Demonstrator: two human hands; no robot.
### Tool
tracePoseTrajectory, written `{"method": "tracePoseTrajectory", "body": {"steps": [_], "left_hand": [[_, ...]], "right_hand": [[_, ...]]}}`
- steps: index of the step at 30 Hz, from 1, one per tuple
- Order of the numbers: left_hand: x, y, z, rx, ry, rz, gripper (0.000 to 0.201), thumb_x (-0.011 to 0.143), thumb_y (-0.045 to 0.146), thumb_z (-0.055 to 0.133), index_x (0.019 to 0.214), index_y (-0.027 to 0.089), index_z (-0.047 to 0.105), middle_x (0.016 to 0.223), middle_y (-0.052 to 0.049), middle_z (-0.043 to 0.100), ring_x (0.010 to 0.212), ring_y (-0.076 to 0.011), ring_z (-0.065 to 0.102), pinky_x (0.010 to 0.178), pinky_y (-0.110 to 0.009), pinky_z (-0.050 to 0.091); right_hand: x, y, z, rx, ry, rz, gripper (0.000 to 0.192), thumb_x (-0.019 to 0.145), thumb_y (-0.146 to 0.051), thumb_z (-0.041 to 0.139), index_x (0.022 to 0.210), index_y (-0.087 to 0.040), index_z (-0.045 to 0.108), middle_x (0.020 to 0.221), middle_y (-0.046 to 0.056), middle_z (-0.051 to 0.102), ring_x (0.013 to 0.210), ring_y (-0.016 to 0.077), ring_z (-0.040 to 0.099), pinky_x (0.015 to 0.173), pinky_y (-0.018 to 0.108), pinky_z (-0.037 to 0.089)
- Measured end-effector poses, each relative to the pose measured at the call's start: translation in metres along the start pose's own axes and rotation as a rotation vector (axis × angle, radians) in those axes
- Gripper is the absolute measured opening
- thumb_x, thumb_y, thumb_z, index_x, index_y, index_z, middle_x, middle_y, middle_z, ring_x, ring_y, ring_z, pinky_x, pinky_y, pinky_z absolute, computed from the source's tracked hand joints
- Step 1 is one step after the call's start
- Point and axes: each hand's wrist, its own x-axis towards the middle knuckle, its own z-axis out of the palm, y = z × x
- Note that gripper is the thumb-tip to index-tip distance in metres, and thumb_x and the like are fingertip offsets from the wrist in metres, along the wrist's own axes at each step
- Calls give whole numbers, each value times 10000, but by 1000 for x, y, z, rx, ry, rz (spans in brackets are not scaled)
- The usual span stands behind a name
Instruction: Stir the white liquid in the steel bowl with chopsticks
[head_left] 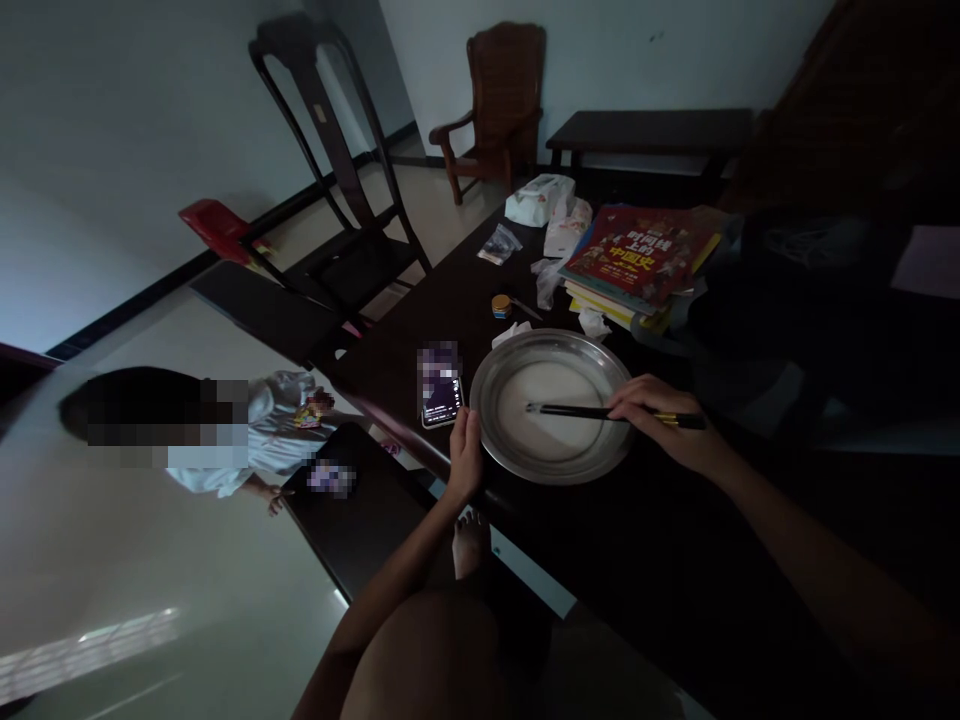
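A round metal plate (pixel 495 385) holding a pale white liquid lies on the dark wooden table (pixel 637 560). My right hand (pixel 660 415) grips a pair of dark chopsticks (pixel 570 411) whose tips rest in the liquid. My left hand (pixel 465 455) rests against the plate's near left rim, fingers curled on the edge. A lit phone (pixel 441 390) lies flat just left of the plate.
Stacked books (pixel 637 255), tissues (pixel 538 198), a small round tin (pixel 501 305) and a plastic bag (pixel 499 243) sit behind the plate. Dark chairs (pixel 337 170) stand left of the table. Another person in white (pixel 247 435) is low at the left.
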Motion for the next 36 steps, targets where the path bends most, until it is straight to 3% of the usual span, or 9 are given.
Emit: {"method": "tracePoseTrajectory", "body": {"steps": [4, 9, 14, 19, 24, 29, 34, 36], "left_hand": [[0, -2, -1, 4, -18, 20, 535, 856, 699, 476, 846, 190, 643, 853, -67, 644, 958, -225, 639, 853, -337, 535], [0, -2, 0, -2, 9, 7, 529, 851, 695, 488, 893, 192, 648, 912, -74, 652, 1007, -224, 634, 895, -335, 523], [1, -1, 0, -8, -16, 51, 594, 816, 769, 452, 785, 198, 610, 803, -42, 598, 838, -194, 614, 770, -312, 538], [0, -2, 0, -3, 6, 27, 571, 819, 753, 471, 775, 202, 616, 797, -46, 596, 835, -192, 612, 775, -304, 533], [1, 0, 0, -17, -24, 73, 560, 843, 731, 460, 831, 194, 619, 842, -42, 618, 862, -184, 610, 815, -296, 523], [0, 2, 1, -16, -25, 67, 589, 827, 763, 447, 809, 196, 606, 821, -36, 601, 823, -173, 593, 787, -289, 517], [0, 4, 1, -19, -30, 82, 610, 802, 795, 446, 745, 196, 549, 751, -9, 535, 733, -149, 528, 704, -274, 494], [0, 5, 1, -25, -46, 90, 610, 800, 796, 447, 745, 196, 539, 749, -3, 524, 728, -144, 510, 708, -270, 485]], "right_hand": [[0, 0, -2, -5, 91, 40, 316, 953, -384, 536, 730, -248, 713, 784, 49, 695, 815, 213, 653, 774, 388, 520], [0, -1, 0, 13, -21, 3, 253, 935, -376, 572, 774, -260, 729, 849, 46, 719, 843, 217, 667, 795, 396, 526], [-1, 2, -3, 15, 91, 36, 301, 961, -349, 528, 739, -256, 710, 797, 45, 681, 825, 209, 644, 768, 376, 513], [-1, 1, -2, 30, -23, 12, 237, 942, -331, 567, 779, -261, 724, 840, 39, 704, 850, 212, 655, 798, 379, 518], [-1, 1, -4, 13, 84, 37, 279, 956, -325, 540, 747, -253, 710, 799, 35, 679, 804, 197, 651, 746, 354, 509], [-1, 0, -1, 25, -42, -16, 222, 940, -305, 572, 788, -258, 727, 835, 32, 710, 850, 203, 661, 795, 362, 514], [0, 2, -3, -2, 78, -2, 259, 955, -284, 544, 759, -248, 710, 799, 34, 690, 803, 187, 649, 751, 344, 503], [0, 2, -4, 17, 40, 2, 292, 967, -285, 521, 745, -247, 705, 779, 31, 684, 775, 180, 644, 727, 335, 500]]}}
